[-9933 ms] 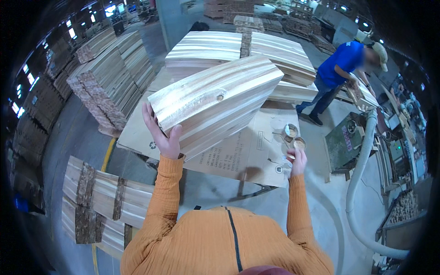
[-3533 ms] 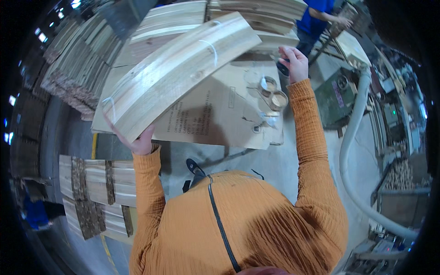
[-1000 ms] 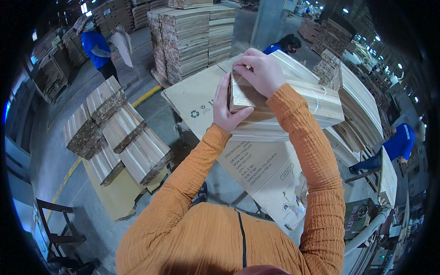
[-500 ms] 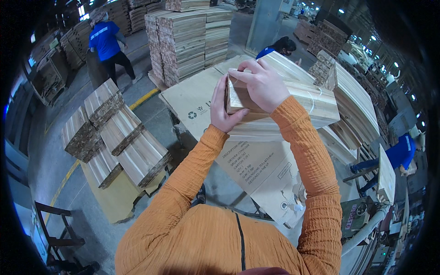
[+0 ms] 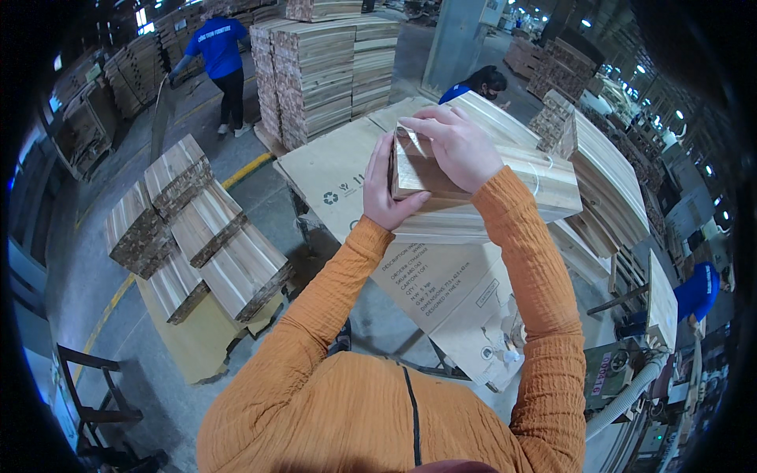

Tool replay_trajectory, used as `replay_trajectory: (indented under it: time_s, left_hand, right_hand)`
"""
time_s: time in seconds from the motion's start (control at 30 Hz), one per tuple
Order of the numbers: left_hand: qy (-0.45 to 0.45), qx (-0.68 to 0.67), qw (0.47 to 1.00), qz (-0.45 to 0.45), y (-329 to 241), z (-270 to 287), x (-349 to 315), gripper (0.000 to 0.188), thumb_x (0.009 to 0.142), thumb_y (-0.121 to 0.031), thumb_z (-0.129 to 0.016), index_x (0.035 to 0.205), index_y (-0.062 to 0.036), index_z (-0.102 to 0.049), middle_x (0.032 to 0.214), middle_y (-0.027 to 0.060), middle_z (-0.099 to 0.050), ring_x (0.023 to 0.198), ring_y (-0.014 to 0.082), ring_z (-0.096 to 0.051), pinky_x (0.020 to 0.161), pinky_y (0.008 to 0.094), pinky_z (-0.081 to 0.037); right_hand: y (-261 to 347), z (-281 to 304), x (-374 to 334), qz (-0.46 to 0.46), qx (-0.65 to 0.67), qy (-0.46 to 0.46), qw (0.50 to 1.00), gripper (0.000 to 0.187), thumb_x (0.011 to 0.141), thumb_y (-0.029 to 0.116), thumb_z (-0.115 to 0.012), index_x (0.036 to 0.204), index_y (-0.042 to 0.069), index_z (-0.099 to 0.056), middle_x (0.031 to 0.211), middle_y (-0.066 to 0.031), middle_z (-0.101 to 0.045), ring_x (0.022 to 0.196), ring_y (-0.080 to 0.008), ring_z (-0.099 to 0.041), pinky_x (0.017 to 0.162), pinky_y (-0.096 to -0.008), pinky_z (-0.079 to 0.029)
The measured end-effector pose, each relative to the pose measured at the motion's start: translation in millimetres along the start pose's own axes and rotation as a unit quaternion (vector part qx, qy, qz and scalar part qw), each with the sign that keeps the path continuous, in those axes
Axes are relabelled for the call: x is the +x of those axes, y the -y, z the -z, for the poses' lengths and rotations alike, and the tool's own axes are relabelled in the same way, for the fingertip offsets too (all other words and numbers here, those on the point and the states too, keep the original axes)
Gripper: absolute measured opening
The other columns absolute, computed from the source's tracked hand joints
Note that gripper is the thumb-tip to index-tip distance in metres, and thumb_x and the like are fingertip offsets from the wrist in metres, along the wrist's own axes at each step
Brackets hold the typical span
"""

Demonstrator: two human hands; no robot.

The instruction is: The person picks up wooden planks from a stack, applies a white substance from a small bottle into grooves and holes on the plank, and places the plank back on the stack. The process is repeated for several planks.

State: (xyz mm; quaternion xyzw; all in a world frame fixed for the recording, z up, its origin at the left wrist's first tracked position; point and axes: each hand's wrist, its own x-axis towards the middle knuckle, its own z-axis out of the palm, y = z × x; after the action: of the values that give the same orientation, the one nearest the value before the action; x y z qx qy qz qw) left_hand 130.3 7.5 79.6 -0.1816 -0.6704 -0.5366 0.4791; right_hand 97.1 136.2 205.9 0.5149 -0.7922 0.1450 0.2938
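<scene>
A bundle of pale and brown wooden boards (image 5: 516,201) lies across the table in front of me, with a thin white band (image 5: 536,180) looped around it. My left hand (image 5: 385,189) is wrapped about its left end, thumb along the near side and fingers up the end face. Over the top of that same end, my right hand (image 5: 465,150) has bent fingers, their tips at the far corner. Something thin and pale shows under those fingers; I cannot make out what it is. Flattened printed cardboard (image 5: 331,169) lies beneath the bundle.
More boards (image 5: 611,173) are piled to the right. Stacked wood blocks (image 5: 213,229) rest on cardboard at left. A tall board stack (image 5: 323,75) stands beyond the table. Co-workers in blue shirts (image 5: 217,47) are around. A dark stool frame (image 5: 91,386) is lower left.
My right hand has shifted slightly right, its fingers spread a bit more over the bundle's end. The left hand stays put. At far left, the co-worker has walked rightward.
</scene>
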Motion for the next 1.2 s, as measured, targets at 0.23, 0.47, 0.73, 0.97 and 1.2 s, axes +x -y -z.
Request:
replay_trajectory:
  time_s: [0.23,0.47,0.73,0.97,1.2]
  left_hand:
    - [-0.002,-0.024,1.0,0.006,-3,-1,0,0.098,0.063,-0.051,-0.072,0.132,0.0058,-0.033,0.126,0.0246,-0.045,0.117,0.0365,-0.045,0.098,0.0417,-0.035]
    - [0.014,-0.026,0.999,-0.017,0,2,1,0.085,0.068,-0.029,-0.067,0.135,0.0065,-0.028,0.122,0.017,-0.048,0.111,0.0227,-0.049,0.094,0.0328,-0.038]
    - [0.005,-0.062,0.998,0.019,1,-2,1,0.088,0.066,-0.032,-0.071,0.134,0.0061,-0.03,0.123,0.0205,-0.046,0.113,0.0286,-0.048,0.096,0.0363,-0.038]
    - [0.003,-0.089,0.996,0.014,4,-5,3,0.088,0.065,-0.032,-0.073,0.133,0.0069,-0.032,0.125,0.0214,-0.045,0.113,0.0303,-0.049,0.096,0.0378,-0.038]
    - [-0.012,-0.089,0.996,0.001,-1,-14,-8,0.081,0.067,-0.01,-0.066,0.137,0.0053,-0.027,0.134,0.0194,-0.039,0.123,0.026,-0.04,0.104,0.0354,-0.031]
  right_hand:
    - [-13,11,-9,0.015,0.142,-0.031,0.989,0.031,0.078,-0.006,-0.046,0.103,0.004,-0.063,0.104,-0.0087,-0.059,0.085,-0.0218,-0.056,0.079,-0.0304,-0.046]
    - [-41,32,-39,-0.152,0.242,-0.008,0.958,0.032,0.08,-0.005,-0.041,0.103,0.001,-0.063,0.102,-0.0122,-0.06,0.092,-0.0248,-0.057,0.082,-0.0307,-0.044]
    - [-27,18,-41,-0.091,-0.052,0.009,0.994,0.033,0.079,0.001,-0.047,0.106,0.01,-0.064,0.109,-0.0093,-0.059,0.099,-0.0289,-0.053,0.087,-0.0358,-0.043]
    - [-29,70,-93,-0.163,0.102,-0.107,0.975,0.027,0.078,0.0,-0.05,0.099,0.006,-0.066,0.112,-0.0102,-0.059,0.102,-0.0237,-0.056,0.086,-0.0319,-0.045]
    - [-85,80,-344,-0.532,0.018,-0.284,0.797,0.018,0.082,0.006,-0.057,0.097,0.002,-0.066,0.092,-0.0077,-0.065,0.083,-0.0161,-0.06,0.075,-0.0266,-0.047]
